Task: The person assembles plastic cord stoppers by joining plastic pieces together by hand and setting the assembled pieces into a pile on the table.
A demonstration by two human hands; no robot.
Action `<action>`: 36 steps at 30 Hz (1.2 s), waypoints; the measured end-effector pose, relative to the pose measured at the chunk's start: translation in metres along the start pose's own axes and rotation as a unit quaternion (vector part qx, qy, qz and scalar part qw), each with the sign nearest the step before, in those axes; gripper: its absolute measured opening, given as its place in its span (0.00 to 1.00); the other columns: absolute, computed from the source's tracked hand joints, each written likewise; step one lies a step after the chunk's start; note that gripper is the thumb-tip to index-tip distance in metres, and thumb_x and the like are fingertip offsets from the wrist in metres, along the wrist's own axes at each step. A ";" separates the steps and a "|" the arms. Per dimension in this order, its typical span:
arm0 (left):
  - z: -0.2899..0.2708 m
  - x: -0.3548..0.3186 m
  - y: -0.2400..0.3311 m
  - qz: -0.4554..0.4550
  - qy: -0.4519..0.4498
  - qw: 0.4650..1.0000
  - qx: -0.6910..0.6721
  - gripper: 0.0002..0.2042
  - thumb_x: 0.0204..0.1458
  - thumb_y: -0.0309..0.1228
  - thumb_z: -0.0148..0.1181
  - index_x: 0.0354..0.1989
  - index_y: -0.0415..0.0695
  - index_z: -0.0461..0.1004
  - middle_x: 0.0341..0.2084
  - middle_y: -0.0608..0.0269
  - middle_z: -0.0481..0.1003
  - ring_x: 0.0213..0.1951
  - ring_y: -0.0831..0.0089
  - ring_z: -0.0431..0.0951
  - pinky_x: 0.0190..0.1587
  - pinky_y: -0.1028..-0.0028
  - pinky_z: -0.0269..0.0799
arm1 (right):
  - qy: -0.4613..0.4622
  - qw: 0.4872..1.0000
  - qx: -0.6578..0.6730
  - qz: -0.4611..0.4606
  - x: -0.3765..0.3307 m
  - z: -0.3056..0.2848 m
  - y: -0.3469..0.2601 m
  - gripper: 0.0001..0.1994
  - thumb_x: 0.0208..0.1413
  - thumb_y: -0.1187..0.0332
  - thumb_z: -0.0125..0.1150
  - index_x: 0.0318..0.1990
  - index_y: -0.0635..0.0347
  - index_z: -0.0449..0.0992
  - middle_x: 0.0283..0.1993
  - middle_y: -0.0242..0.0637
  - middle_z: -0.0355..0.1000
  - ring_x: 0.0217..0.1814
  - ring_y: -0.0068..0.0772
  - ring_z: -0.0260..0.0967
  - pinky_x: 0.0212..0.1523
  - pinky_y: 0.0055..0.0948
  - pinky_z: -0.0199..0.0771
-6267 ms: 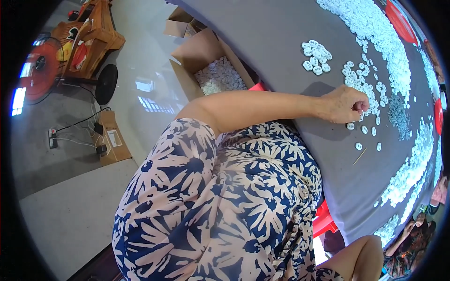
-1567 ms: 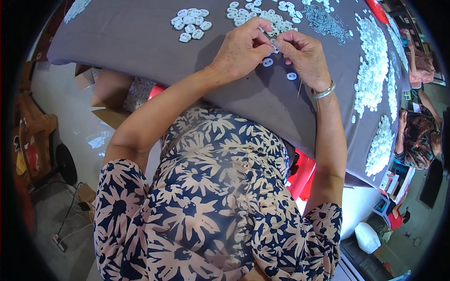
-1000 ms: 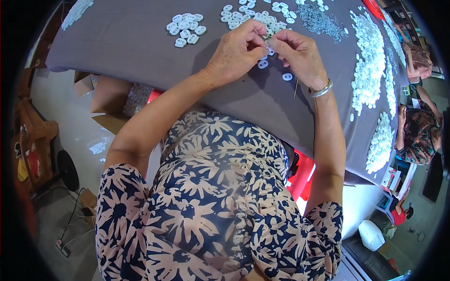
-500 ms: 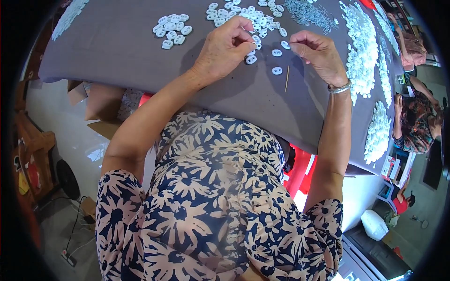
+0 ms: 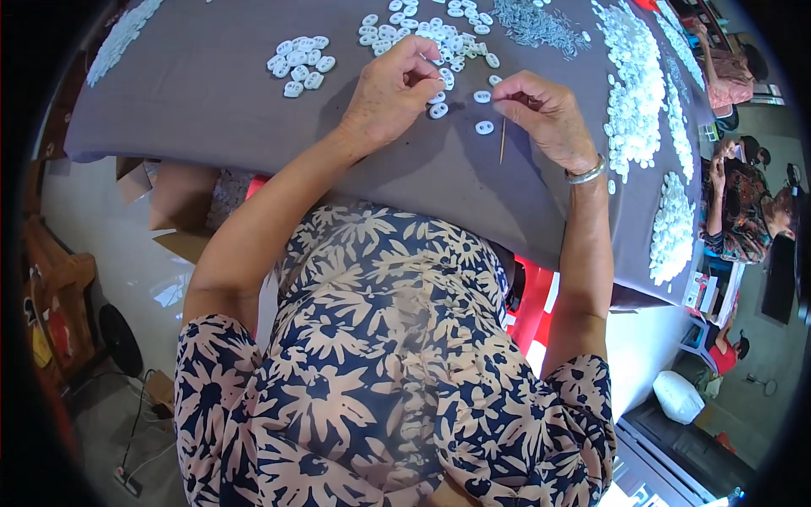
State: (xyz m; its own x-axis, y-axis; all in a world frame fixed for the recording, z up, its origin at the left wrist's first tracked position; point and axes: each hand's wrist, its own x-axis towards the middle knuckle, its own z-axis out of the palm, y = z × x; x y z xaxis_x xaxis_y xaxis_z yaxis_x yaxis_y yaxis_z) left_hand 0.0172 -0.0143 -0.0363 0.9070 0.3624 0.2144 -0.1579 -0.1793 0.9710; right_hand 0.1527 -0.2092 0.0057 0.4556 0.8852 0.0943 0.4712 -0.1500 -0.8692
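Several white oval two-hole pieces lie on the grey-covered table, and my hands hover among them. My left hand (image 5: 387, 95) is closed in a pinch, its thumb and finger beside a white oval piece (image 5: 446, 78) at the edge of a loose heap. What it holds, if anything, is too small to name. To the right, my right hand (image 5: 545, 110) is also pinched, with its fingertips close to another oval piece (image 5: 482, 96); the contents of that pinch are hidden. A thin wooden pick (image 5: 503, 142) lies just below the right fingertips. One more oval piece (image 5: 484, 128) sits to the pick's left.
A small group of oval pieces (image 5: 297, 57) lies left of my left hand. Grey slivers (image 5: 541, 27) are heaped at the back. White piles (image 5: 634, 93) run along the right side. Cardboard boxes (image 5: 182, 198) stand below the left edge. Other people (image 5: 743, 198) are at the far right.
The whole view has shifted slightly. My right hand has moved a little left and nearer, now partly over an oval piece and the pick's upper end. My left hand looks almost unchanged.
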 end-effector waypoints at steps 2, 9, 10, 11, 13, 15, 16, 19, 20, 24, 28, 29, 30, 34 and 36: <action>0.001 0.002 0.000 0.006 -0.004 1.000 -0.003 0.13 0.50 0.25 0.58 0.44 0.39 0.68 0.27 0.64 0.75 0.28 0.79 0.73 0.34 0.77 0.70 | -0.011 1.000 -0.015 0.009 -0.003 -0.005 -0.001 0.04 0.54 0.77 0.62 0.37 0.62 0.77 0.34 0.23 0.71 0.36 0.12 0.66 0.36 0.15 0.67; 0.004 -0.001 -0.001 0.005 -0.009 0.998 -0.055 0.13 0.50 0.22 0.57 0.44 0.40 0.66 0.25 0.67 0.73 0.25 0.82 0.71 0.27 0.79 0.67 | -0.035 0.977 -0.184 -0.103 -0.014 0.014 -0.012 0.08 0.46 0.76 0.66 0.35 0.62 0.75 0.32 0.35 0.69 0.31 0.29 0.70 0.32 0.26 0.71; 0.005 0.000 -0.001 -0.007 0.000 0.999 -0.046 0.13 0.50 0.21 0.56 0.44 0.40 0.66 0.24 0.69 0.72 0.24 0.82 0.70 0.26 0.80 0.67 | -0.035 0.970 -0.206 -0.123 -0.016 0.014 -0.011 0.09 0.45 0.75 0.66 0.35 0.62 0.75 0.32 0.37 0.69 0.31 0.34 0.71 0.32 0.29 0.72; 0.003 -0.002 -0.002 0.007 -0.009 0.999 -0.052 0.13 0.50 0.21 0.56 0.44 0.40 0.66 0.24 0.69 0.72 0.24 0.82 0.70 0.26 0.80 0.67 | -0.025 0.968 -0.220 -0.122 -0.015 0.016 -0.010 0.09 0.45 0.75 0.66 0.35 0.62 0.75 0.32 0.37 0.69 0.31 0.34 0.71 0.32 0.29 0.72; 0.001 -0.002 -0.006 -0.027 -0.022 0.997 -0.067 0.13 0.53 0.19 0.56 0.46 0.41 0.66 0.28 0.69 0.71 0.27 0.84 0.68 0.27 0.83 0.65 | -0.007 0.971 -0.191 -0.143 -0.017 0.017 -0.007 0.09 0.45 0.74 0.66 0.35 0.62 0.75 0.32 0.38 0.69 0.31 0.39 0.71 0.33 0.31 0.72; 0.002 -0.001 -0.002 -0.016 -0.027 0.997 -0.076 0.12 0.53 0.19 0.55 0.46 0.41 0.66 0.28 0.69 0.71 0.27 0.84 0.69 0.27 0.83 0.65 | 0.002 0.976 -0.178 -0.127 -0.022 0.013 -0.007 0.09 0.45 0.74 0.66 0.35 0.63 0.75 0.32 0.38 0.69 0.32 0.39 0.72 0.33 0.32 0.72; 0.004 0.000 -0.001 -0.020 -0.020 0.996 -0.079 0.12 0.52 0.19 0.55 0.45 0.41 0.66 0.27 0.69 0.71 0.27 0.84 0.69 0.27 0.83 0.66 | -0.003 0.982 -0.150 -0.113 -0.025 0.010 -0.006 0.09 0.46 0.74 0.66 0.35 0.63 0.75 0.33 0.38 0.69 0.33 0.39 0.72 0.33 0.32 0.72; -0.001 -0.001 0.000 -0.039 -0.022 0.997 -0.066 0.12 0.53 0.19 0.55 0.46 0.41 0.66 0.29 0.68 0.71 0.28 0.85 0.69 0.28 0.84 0.66 | 0.005 0.991 -0.103 -0.087 -0.026 0.012 -0.006 0.08 0.46 0.74 0.65 0.35 0.62 0.75 0.34 0.39 0.69 0.33 0.40 0.72 0.34 0.33 0.72; -0.001 0.000 0.000 -0.032 -0.028 0.997 -0.069 0.12 0.53 0.19 0.55 0.46 0.41 0.66 0.29 0.68 0.71 0.28 0.85 0.69 0.28 0.84 0.66 | 0.012 0.990 -0.110 -0.087 -0.026 0.012 -0.005 0.08 0.46 0.74 0.65 0.35 0.62 0.75 0.34 0.39 0.69 0.33 0.40 0.72 0.34 0.33 0.72; -0.002 0.000 -0.001 -0.038 -0.011 0.998 -0.052 0.13 0.53 0.18 0.56 0.47 0.41 0.66 0.29 0.69 0.70 0.27 0.85 0.68 0.28 0.84 0.66 | 0.028 0.974 -0.177 -0.135 -0.019 0.016 0.003 0.09 0.47 0.74 0.64 0.37 0.61 0.75 0.35 0.39 0.69 0.34 0.42 0.72 0.34 0.35 0.72; -0.005 -0.005 -0.004 -0.025 -0.009 0.997 -0.067 0.12 0.53 0.19 0.54 0.46 0.41 0.66 0.28 0.69 0.70 0.27 0.85 0.68 0.27 0.84 0.65 | 0.066 0.969 -0.189 -0.145 -0.017 0.024 0.002 0.07 0.50 0.73 0.62 0.38 0.60 0.76 0.35 0.41 0.70 0.34 0.45 0.72 0.36 0.37 0.72; -0.006 -0.005 -0.006 -0.014 -0.017 0.995 -0.096 0.11 0.53 0.20 0.54 0.44 0.41 0.66 0.27 0.69 0.70 0.27 0.84 0.68 0.26 0.83 0.65 | 0.091 0.966 -0.202 -0.135 -0.017 0.027 0.001 0.06 0.51 0.72 0.60 0.37 0.59 0.76 0.36 0.43 0.71 0.36 0.47 0.72 0.37 0.39 0.72; -0.004 -0.004 -0.005 -0.002 -0.015 0.996 -0.092 0.10 0.53 0.20 0.52 0.43 0.41 0.67 0.25 0.69 0.68 0.26 0.85 0.67 0.26 0.83 0.64 | 0.091 0.961 -0.216 -0.147 -0.015 0.025 -0.003 0.06 0.52 0.71 0.59 0.38 0.59 0.76 0.37 0.43 0.72 0.36 0.48 0.72 0.36 0.40 0.72; 0.006 0.005 -0.009 0.069 -0.030 0.995 -0.058 0.14 0.54 0.21 0.55 0.48 0.42 0.65 0.30 0.68 0.72 0.26 0.84 0.70 0.27 0.83 0.67 | 0.108 0.989 -0.072 -0.066 -0.010 0.015 -0.005 0.07 0.57 0.75 0.57 0.43 0.60 0.76 0.35 0.31 0.75 0.31 0.20 0.70 0.33 0.22 0.72; 0.009 0.006 -0.007 0.052 -0.022 0.997 -0.058 0.14 0.53 0.21 0.57 0.48 0.42 0.65 0.30 0.68 0.73 0.27 0.84 0.70 0.27 0.83 0.67 | 0.100 0.994 0.035 -0.005 0.002 0.010 -0.010 0.06 0.59 0.73 0.56 0.42 0.62 0.76 0.35 0.28 0.75 0.32 0.15 0.68 0.32 0.18 0.70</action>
State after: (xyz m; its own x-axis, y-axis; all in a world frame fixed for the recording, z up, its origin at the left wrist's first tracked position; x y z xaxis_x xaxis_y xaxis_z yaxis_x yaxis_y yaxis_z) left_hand 0.0273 -0.0187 -0.0426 0.8993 0.3061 0.3124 -0.2942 -0.1051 0.9499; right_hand 0.1415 -0.2021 0.0097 0.5952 0.7806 0.1906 0.4253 -0.1048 -0.8990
